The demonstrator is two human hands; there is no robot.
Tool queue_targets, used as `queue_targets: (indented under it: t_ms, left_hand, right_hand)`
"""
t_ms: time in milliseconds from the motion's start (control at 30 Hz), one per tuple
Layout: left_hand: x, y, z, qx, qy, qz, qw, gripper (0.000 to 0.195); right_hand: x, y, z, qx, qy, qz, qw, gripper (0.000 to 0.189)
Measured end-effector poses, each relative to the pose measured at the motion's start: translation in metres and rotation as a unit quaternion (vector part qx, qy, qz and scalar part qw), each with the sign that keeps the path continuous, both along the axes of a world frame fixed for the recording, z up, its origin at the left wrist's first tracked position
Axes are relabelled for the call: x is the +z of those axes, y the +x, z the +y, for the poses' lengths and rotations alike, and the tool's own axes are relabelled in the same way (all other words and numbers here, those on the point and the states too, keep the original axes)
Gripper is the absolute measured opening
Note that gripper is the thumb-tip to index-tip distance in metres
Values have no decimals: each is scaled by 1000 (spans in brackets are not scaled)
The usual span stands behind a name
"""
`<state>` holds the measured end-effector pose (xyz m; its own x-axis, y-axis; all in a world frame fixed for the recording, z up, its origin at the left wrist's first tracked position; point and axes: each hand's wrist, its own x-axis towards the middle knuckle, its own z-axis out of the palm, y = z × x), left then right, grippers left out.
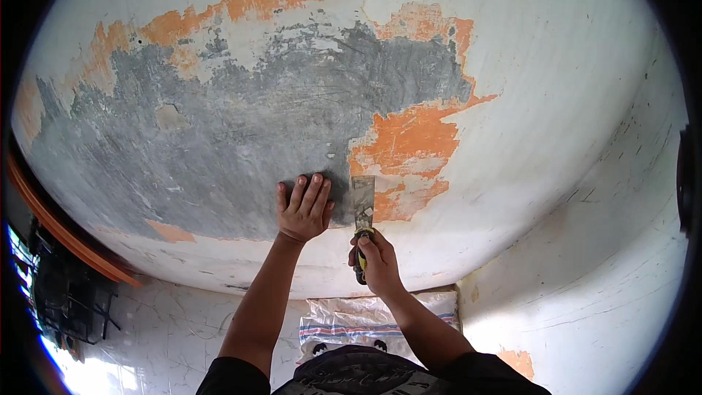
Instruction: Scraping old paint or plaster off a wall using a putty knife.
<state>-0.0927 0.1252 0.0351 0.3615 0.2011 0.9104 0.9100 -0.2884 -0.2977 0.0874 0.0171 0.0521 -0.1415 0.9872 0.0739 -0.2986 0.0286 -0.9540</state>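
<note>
My left hand (304, 209) rests on the bared grey part of the wall (247, 120), fingers a little apart and holding nothing. To its right, my right hand (375, 258) grips a putty knife (364, 203) by its black and yellow handle. The flat metal blade points up the wall, its tip at the left edge of an orange paint patch (414, 142). Pale specks sit on the blade. White paint with ragged edges surrounds the grey and orange areas.
A second white wall (581, 274) meets this one at a corner on the right. A woven plastic sheet (351, 326) with stripes lies on the marbled floor (181, 312) near my body. An orange frame edge (71, 238) and dark furniture (60, 291) stand at the left.
</note>
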Motion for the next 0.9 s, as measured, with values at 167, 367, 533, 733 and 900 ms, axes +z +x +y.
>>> queue_targets:
  t_ms: [167, 367, 533, 733, 900]
  left_hand:
    - [1, 5, 2, -6, 0, -7, 1000, 44]
    - [-1, 1, 1, 2, 6, -1, 1000, 44]
    - [0, 1, 1, 1, -2, -5, 1000, 43]
    - [0, 5, 2, 0, 10, -3, 1000, 43]
    - [-1, 1, 0, 2, 2, -5, 1000, 43]
  right_hand:
    - [-49, 8, -5, -9, -25, -40, 999, 22]
    - [-34, -2, -12, -5, -36, -21, 999, 20]
    - [-13, -3, -5, -15, -27, -2, 1000, 21]
    - [-59, 3, -9, -24, -24, -28, 999, 22]
    - [-2, -2, -4, -4, -32, -3, 999, 21]
